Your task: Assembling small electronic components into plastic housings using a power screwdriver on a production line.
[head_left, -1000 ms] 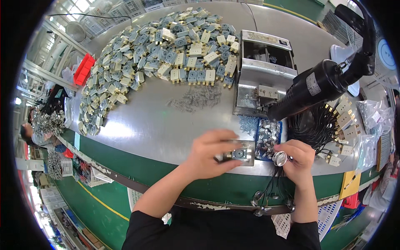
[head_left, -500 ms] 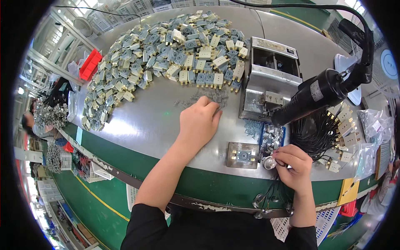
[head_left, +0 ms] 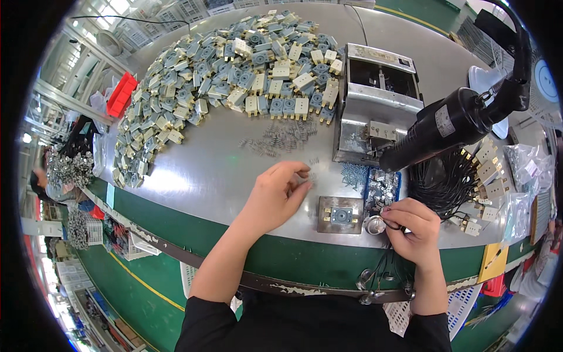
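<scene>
My left hand [head_left: 274,196] is over the bare metal tabletop, left of a small metal fixture plate [head_left: 324,226]. Its thumb and fingers are curled toward each other; what they pinch, if anything, is too small to make out. A grey plug housing with brass prongs [head_left: 342,216] lies in the fixture. My right hand [head_left: 415,230] is closed on a black cable with a round shiny metal end [head_left: 375,225], beside the fixture's right edge. Loose small coil springs [head_left: 284,136] are scattered beyond my left hand. A blue tray [head_left: 400,186] of small metal parts stands beyond my right hand.
A large heap of grey and cream plug housings [head_left: 234,76] covers the back left. A metal machine [head_left: 381,100] and a black cylindrical tool [head_left: 437,129] on an arm stand at right. Bundled black cables [head_left: 443,188] lie beside them. More metal-ended cables [head_left: 366,278] hang over the front edge.
My left hand has come back from the springs toward me and the fixture. My right hand stays nearly in place, with the round metal end slightly lower and further left.
</scene>
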Tool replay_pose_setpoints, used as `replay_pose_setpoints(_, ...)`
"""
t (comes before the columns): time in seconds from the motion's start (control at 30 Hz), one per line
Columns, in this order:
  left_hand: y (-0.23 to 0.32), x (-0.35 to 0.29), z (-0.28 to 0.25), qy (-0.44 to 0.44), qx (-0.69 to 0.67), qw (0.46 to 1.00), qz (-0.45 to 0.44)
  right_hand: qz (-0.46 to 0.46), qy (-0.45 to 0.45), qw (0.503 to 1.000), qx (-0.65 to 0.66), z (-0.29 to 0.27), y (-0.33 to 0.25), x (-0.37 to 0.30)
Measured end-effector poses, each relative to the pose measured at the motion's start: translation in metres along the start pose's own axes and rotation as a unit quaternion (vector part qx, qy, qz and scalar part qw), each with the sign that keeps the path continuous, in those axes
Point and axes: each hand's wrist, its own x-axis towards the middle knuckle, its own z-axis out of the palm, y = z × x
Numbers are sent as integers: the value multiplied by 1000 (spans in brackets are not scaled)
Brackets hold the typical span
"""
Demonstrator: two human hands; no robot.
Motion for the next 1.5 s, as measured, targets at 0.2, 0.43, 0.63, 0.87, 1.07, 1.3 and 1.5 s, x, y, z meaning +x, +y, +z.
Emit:
replay_pose_setpoints(0.2,-7,-1,0,-24,-84,996,17,7,1,1000,5,2,-1,0)
replay_pose_setpoints(0.43,-3,-12,9,-42,-396,911,-104,24,-22,996,86,-2,-1,-4)
replay_pose_setpoints(0.63,10,-18,19,-94,-327,937,-75,121,-75,953,267,-21,9,-7)
replay_pose_setpoints(0.87,10,-18,29,-123,-233,964,-28,127,-7,950,285,-16,20,-14)
replay_pose_setpoints(1.07,5,-16,40,-97,-212,971,49,152,59,925,344,-5,23,-19)
replay_pose_setpoints(1.3,8,-15,37,-117,-180,976,29,178,57,945,270,2,14,-14)
replay_pose_setpoints(1.5,9,-16,35,-101,-174,979,33,143,-38,981,129,5,1,13)
